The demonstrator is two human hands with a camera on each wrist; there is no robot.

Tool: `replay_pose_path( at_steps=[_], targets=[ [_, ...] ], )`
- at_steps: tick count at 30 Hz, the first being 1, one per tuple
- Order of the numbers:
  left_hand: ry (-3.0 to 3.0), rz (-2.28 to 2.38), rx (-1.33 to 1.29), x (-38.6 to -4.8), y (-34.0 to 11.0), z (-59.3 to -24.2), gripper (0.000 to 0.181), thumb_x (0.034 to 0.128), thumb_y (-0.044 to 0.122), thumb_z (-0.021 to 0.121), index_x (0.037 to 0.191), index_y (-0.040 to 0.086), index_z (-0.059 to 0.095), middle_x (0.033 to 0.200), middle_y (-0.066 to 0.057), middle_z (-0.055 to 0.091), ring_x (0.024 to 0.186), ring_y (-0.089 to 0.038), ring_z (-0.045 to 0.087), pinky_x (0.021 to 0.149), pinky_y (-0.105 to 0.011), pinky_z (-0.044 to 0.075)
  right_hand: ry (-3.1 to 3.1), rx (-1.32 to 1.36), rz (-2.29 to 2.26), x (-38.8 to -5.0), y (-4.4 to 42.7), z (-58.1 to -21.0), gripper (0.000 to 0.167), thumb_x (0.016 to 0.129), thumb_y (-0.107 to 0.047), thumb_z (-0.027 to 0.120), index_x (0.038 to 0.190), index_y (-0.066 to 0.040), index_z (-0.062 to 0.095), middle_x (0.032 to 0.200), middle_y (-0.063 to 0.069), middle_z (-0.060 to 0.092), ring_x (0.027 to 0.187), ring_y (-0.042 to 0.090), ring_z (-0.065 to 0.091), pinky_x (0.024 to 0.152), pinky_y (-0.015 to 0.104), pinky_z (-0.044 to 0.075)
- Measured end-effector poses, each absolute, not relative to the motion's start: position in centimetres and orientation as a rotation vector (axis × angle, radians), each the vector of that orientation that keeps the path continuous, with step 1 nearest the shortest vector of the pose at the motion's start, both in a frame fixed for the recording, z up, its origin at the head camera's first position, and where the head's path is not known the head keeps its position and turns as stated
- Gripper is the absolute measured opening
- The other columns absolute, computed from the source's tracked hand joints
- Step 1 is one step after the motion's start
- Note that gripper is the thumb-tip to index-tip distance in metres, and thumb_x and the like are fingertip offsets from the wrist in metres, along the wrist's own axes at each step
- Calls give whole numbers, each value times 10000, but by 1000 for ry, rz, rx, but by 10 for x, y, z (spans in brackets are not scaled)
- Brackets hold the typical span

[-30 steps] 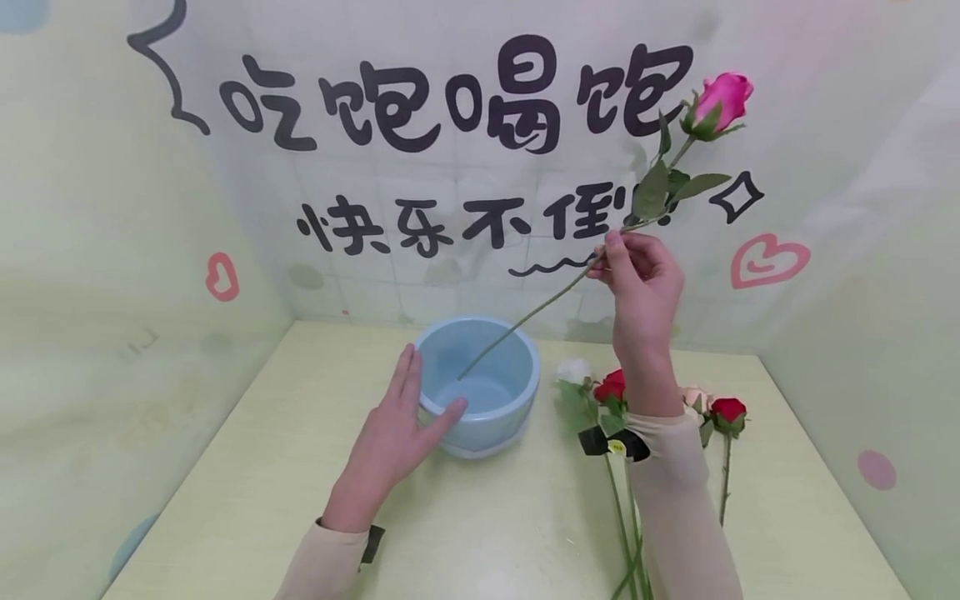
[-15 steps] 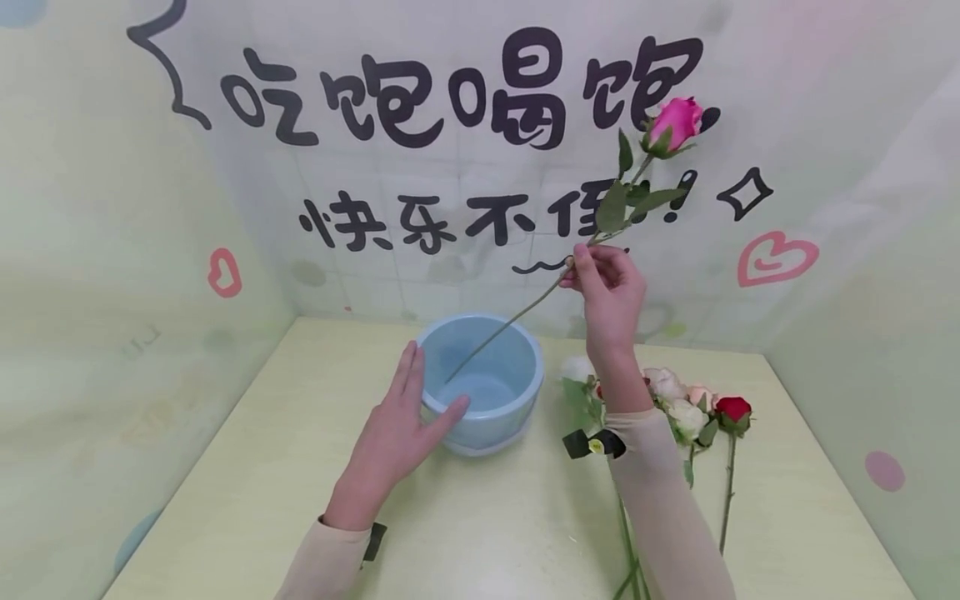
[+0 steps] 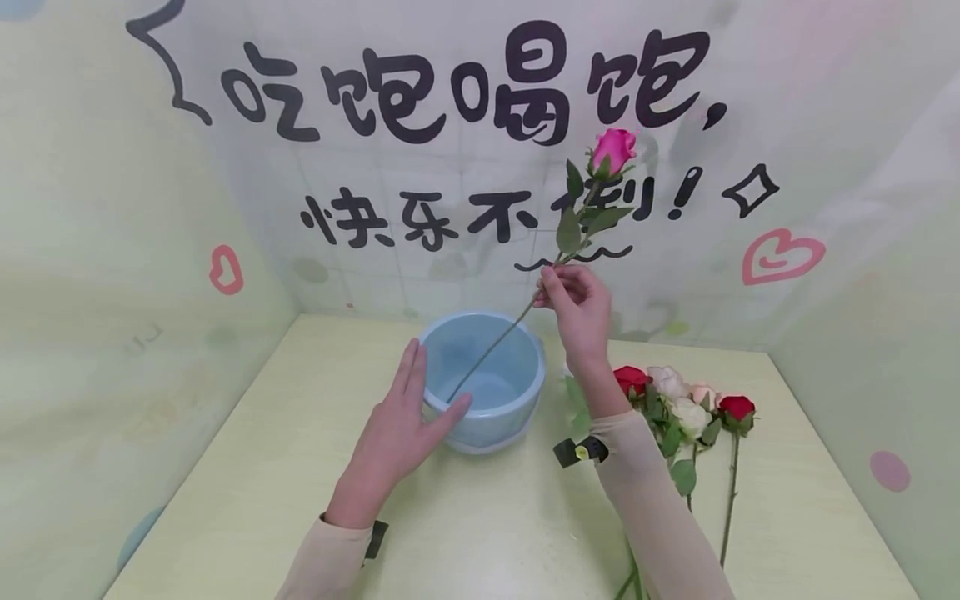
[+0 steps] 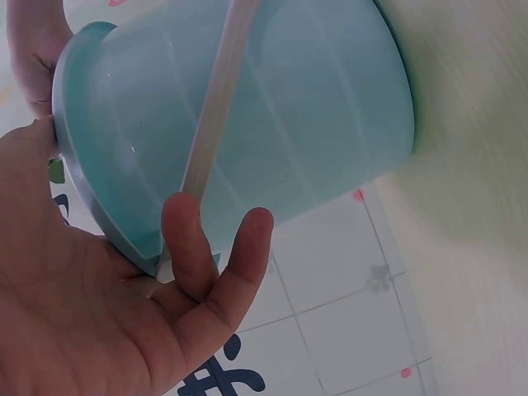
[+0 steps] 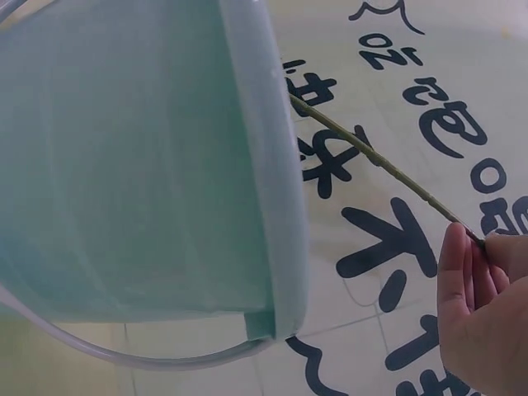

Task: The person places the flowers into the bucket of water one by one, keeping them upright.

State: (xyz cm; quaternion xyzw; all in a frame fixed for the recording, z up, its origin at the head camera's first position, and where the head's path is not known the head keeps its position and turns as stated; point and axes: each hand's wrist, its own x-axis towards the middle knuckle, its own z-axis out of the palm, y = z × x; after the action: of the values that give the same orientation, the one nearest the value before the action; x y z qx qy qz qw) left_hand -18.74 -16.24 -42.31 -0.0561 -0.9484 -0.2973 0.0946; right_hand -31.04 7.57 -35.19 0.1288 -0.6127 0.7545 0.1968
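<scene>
A pink rose [image 3: 614, 152] with a long green stem slants down and left in the head view. My right hand [image 3: 581, 312] pinches the stem below its leaves, thumb against fingers. The stem's lower end is inside the light-blue bucket [image 3: 491, 429]; whether it touches the bottom I cannot tell. My left hand [image 3: 393, 442] rests against the bucket's left side, fingers fairly straight and thumb spread along the near rim. In the left wrist view, two fingers lie beside the pale handle [image 4: 216, 107]. The right wrist view shows the stem [image 5: 379, 161] passing behind the rim.
Several artificial roses lie on the table [image 3: 247, 467] at the right, among them a red rose [image 3: 737, 408] and a white rose [image 3: 690, 418]. My right forearm covers some stems. A wall sheet [image 3: 420, 175] with large black characters stands behind the bucket.
My right hand has moved left and down with the pink rose, which now stands more upright. Its stem end has sunk lower in the bucket. The left hand has stayed put.
</scene>
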Motion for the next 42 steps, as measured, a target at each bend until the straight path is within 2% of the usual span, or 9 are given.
replay_pose_path(
  at_steps=[7,13,27,31,38,42],
  targets=[
    [-2825,-885,-150,-188,-162,-422,1111,952,829,462,1708,101,96,1783,-16,15,1252,-481,624,968,-593,537,-1741,379,2139,-311,69,-363,164,1012,-76,724,1056,72,669,856,42,712,685,123,684,696,288,614],
    [-2840,-905,-130,-187,-162,-421,1114,945,838,462,1711,123,86,1784,-13,19,1238,-482,628,960,-594,540,-1822,400,2093,-312,65,-370,193,1018,-105,725,1067,75,676,872,58,723,670,109,698,707,287,614],
    [-2845,-885,-149,-187,-162,-420,1113,952,827,468,1709,103,90,1783,-37,27,1262,-485,615,958,-597,547,-2098,419,1997,-312,62,-377,220,1015,-132,735,1098,69,705,956,214,724,705,126,696,715,294,615],
    [-2848,-894,-147,-187,-162,-420,1121,948,835,462,1709,103,86,1783,-39,21,1280,-485,604,968,-600,542,-2198,466,1944,-312,61,-379,221,1026,-141,721,1113,61,706,984,234,729,733,164,714,733,333,624],
    [-2842,-895,-152,-187,-162,-420,1114,954,824,470,1707,97,91,1784,-28,20,1272,-474,613,968,-588,544,-2298,511,1869,-312,60,-380,258,1037,-192,713,1150,40,718,1014,232,747,810,332,756,776,407,629],
    [-2836,-893,-156,-188,-162,-420,1112,955,820,475,1707,95,93,1783,-36,26,1277,-470,611,969,-586,544,-2310,503,1857,-314,61,-381,247,1038,-192,712,1147,29,723,999,215,749,798,308,760,803,481,621]
  ],
)
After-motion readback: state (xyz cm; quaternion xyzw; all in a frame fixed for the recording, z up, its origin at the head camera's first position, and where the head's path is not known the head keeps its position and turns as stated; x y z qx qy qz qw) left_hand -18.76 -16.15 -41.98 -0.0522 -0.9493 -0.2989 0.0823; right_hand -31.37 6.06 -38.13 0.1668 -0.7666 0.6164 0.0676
